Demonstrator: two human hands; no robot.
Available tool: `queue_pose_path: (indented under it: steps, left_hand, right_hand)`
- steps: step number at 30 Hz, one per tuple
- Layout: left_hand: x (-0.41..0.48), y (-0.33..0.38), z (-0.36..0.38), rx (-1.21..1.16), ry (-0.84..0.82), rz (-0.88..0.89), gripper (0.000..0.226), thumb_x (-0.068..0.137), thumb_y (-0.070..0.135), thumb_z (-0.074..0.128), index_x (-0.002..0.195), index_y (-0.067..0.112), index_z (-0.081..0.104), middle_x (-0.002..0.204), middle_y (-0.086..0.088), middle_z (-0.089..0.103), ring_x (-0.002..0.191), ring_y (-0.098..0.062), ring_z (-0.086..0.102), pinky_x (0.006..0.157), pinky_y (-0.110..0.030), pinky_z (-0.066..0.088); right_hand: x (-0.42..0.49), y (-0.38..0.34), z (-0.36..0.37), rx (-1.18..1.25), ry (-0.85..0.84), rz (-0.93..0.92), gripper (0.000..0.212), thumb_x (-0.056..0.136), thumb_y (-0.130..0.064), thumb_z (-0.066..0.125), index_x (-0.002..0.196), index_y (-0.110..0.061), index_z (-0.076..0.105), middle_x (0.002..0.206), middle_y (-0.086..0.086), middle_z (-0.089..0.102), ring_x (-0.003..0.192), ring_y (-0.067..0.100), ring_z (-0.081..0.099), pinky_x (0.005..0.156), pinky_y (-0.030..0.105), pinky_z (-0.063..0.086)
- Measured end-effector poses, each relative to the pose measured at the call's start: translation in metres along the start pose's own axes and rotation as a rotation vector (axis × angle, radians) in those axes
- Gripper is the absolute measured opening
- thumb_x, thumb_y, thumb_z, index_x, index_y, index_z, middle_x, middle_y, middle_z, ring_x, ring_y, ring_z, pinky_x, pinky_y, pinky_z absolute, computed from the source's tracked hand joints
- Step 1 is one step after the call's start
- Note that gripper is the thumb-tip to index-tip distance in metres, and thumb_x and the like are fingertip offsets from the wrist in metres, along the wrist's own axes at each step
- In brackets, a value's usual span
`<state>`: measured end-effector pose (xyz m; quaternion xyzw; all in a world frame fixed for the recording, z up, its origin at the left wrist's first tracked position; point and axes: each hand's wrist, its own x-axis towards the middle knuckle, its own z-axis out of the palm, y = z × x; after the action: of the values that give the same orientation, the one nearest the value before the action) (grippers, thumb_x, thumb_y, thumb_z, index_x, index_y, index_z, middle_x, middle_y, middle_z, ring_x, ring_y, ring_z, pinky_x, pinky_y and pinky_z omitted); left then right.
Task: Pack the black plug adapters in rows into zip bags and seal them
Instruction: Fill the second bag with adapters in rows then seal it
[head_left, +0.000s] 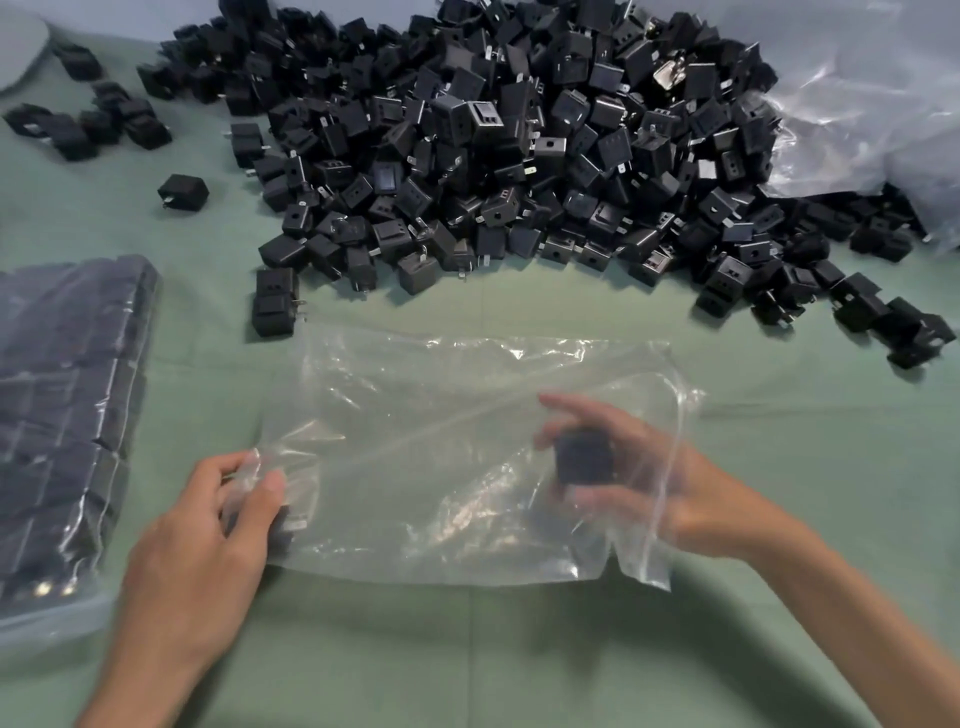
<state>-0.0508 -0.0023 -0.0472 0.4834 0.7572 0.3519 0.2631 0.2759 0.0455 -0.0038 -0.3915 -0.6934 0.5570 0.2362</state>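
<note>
Head view: my right hand, inside the zip bag at 4 o'clock, curls its fingers round one black plug adapter; left hand pinches the 8 o'clock corner. I'd seat it square, deep inside.

The right hand, inside the clear bag, holds an adapter; the left hand pinches the bag's left edge, below the pile

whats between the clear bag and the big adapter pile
Head view: a bare strip of green cloth separates the clear bag from the pile; only two adapters sit by the bag's far left corner.
</note>
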Motion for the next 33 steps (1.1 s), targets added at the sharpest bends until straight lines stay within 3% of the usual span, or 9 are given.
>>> queue_pose_path:
  steps: [4, 8, 11, 13, 18, 20, 24, 29, 33]
  left_hand:
    - [0.000, -0.001, -0.003, -0.111, -0.019, -0.008, 0.029, 0.070, 0.073, 0.040, 0.091, 0.058, 0.054, 0.089, 0.014, 0.068, 0.089, -0.024, 0.064, 0.084, -0.048, 0.047]
    - [-0.001, -0.001, -0.004, -0.186, -0.030, 0.011, 0.050, 0.071, 0.071, 0.041, 0.105, 0.040, 0.060, 0.091, 0.013, 0.070, 0.093, -0.020, 0.065, 0.086, -0.045, 0.045]
    - [-0.002, 0.001, -0.003, -0.138, -0.035, 0.017, 0.053, 0.070, 0.073, 0.039, 0.104, 0.037, 0.058, 0.081, 0.018, 0.070, 0.086, -0.011, 0.065, 0.076, -0.038, 0.044]
    - [-0.004, 0.003, -0.003, -0.112, -0.037, 0.035, 0.055, 0.070, 0.072, 0.038, 0.106, 0.035, 0.057, 0.082, 0.017, 0.069, 0.087, -0.017, 0.065, 0.077, -0.041, 0.045]
    - [-0.004, 0.004, -0.001, -0.069, -0.008, 0.051, 0.044, 0.069, 0.070, 0.038, 0.098, 0.041, 0.055, 0.071, 0.020, 0.068, 0.083, -0.021, 0.065, 0.080, -0.046, 0.048]
    - [-0.003, 0.003, 0.000, -0.030, -0.009, 0.061, 0.037, 0.071, 0.070, 0.036, 0.093, 0.046, 0.053, 0.073, 0.027, 0.067, 0.079, -0.014, 0.064, 0.076, -0.044, 0.047]
    - [-0.002, 0.000, 0.002, 0.005, 0.004, 0.094, 0.041, 0.074, 0.069, 0.034, 0.101, 0.043, 0.050, 0.070, 0.014, 0.068, 0.080, -0.030, 0.064, 0.080, -0.050, 0.048]
    - [-0.004, 0.001, 0.002, 0.043, 0.005, 0.110, 0.040, 0.074, 0.069, 0.032, 0.102, 0.044, 0.048, 0.075, 0.010, 0.068, 0.081, -0.033, 0.062, 0.077, -0.048, 0.047]
    - [-0.005, 0.002, 0.002, 0.063, 0.011, 0.109, 0.038, 0.075, 0.068, 0.029, 0.101, 0.047, 0.046, 0.078, 0.009, 0.066, 0.082, -0.034, 0.062, 0.075, -0.047, 0.046]
  right_hand:
    - [0.047, -0.010, 0.007, -0.108, -0.118, -0.030, 0.062, 0.088, -0.004, 0.062, 0.142, -0.016, 0.035, 0.115, 0.000, 0.064, 0.107, 0.012, 0.064, 0.093, 0.023, 0.050]
    - [0.090, -0.022, 0.022, -0.529, -0.294, -0.296, 0.049, 0.092, 0.004, 0.055, 0.139, 0.002, 0.040, 0.117, 0.018, 0.059, 0.096, 0.004, 0.057, 0.083, 0.007, 0.042]
    - [0.104, -0.029, 0.042, -0.502, -0.296, -0.302, 0.032, 0.095, -0.003, 0.054, 0.127, -0.002, 0.059, 0.111, 0.013, 0.059, 0.087, 0.003, 0.056, 0.076, 0.014, 0.048]
    - [0.110, -0.032, 0.058, -0.396, -0.268, -0.281, 0.024, 0.095, -0.005, 0.055, 0.117, -0.003, 0.065, 0.109, 0.011, 0.060, 0.086, 0.009, 0.059, 0.078, 0.019, 0.051]
    - [0.108, -0.027, 0.059, -0.663, -0.393, -0.289, 0.031, 0.094, -0.040, 0.054, 0.120, -0.026, 0.064, 0.114, -0.009, 0.045, 0.093, 0.006, 0.053, 0.085, 0.024, 0.047]
    - [0.100, -0.022, 0.052, -0.647, -0.440, -0.297, 0.034, 0.095, -0.031, 0.057, 0.128, -0.024, 0.060, 0.117, -0.005, 0.049, 0.096, 0.003, 0.053, 0.089, 0.018, 0.045]
    - [0.103, -0.014, 0.053, -0.648, -0.415, -0.443, 0.040, 0.088, 0.006, 0.060, 0.125, -0.009, 0.063, 0.123, 0.012, 0.054, 0.087, 0.017, 0.062, 0.080, 0.030, 0.053]
    - [0.101, -0.010, 0.068, -0.626, -0.392, -0.369, 0.042, 0.085, -0.032, 0.068, 0.125, -0.024, 0.059, 0.127, -0.008, 0.045, 0.099, 0.006, 0.057, 0.089, 0.024, 0.050]
    - [0.117, -0.011, 0.084, -0.629, -0.234, -0.358, 0.030, 0.095, -0.014, 0.056, 0.124, -0.007, 0.057, 0.121, 0.011, 0.056, 0.101, 0.021, 0.056, 0.089, 0.022, 0.044]
